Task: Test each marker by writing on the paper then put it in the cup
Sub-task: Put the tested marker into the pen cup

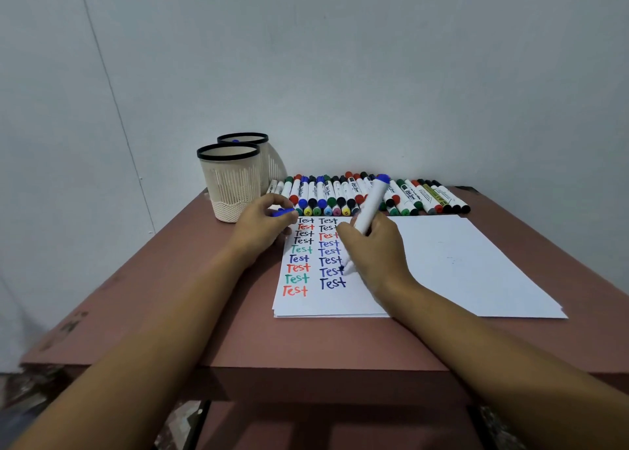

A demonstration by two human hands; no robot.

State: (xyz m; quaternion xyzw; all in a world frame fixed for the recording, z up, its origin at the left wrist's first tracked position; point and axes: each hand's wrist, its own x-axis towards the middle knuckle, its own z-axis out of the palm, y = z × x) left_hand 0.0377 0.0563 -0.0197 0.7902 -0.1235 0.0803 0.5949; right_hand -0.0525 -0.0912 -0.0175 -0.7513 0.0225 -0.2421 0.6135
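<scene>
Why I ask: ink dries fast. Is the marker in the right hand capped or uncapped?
Uncapped. The right hand holds the marker with its bare tip at the paper, and the left hand pinches a blue cap.

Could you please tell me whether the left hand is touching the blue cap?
Touching. The head view shows the left hand pinching the blue cap between thumb and fingertips, with no gap visible.

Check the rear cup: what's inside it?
A blue marker end peeks up just inside the black rim of the rear cup. Anything lower is hidden by the cup wall and the front cup, so a count isn't possible.
</scene>
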